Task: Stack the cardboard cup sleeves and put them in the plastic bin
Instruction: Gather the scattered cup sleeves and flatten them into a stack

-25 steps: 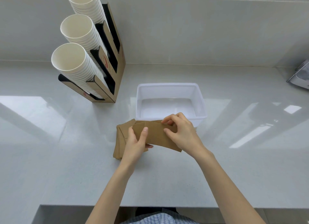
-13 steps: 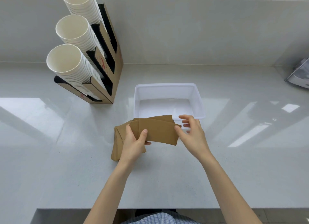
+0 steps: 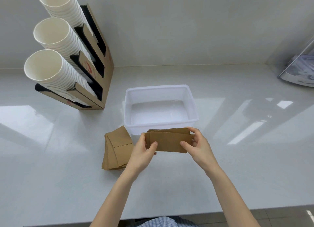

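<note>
Holding a small bundle of flat brown cardboard cup sleeves [image 3: 168, 142] just near the empty white plastic bin [image 3: 160, 89], the left hand [image 3: 141, 153] and right hand [image 3: 198, 144] pinch its short ends. Light, stiff, likely to slide apart. More brown sleeves [image 3: 117, 150] lie left on the pale countertop [image 3: 237, 167].

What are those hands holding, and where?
A small stack of cardboard sleeves, gripped at its two short ends: left hand and right hand.
</note>
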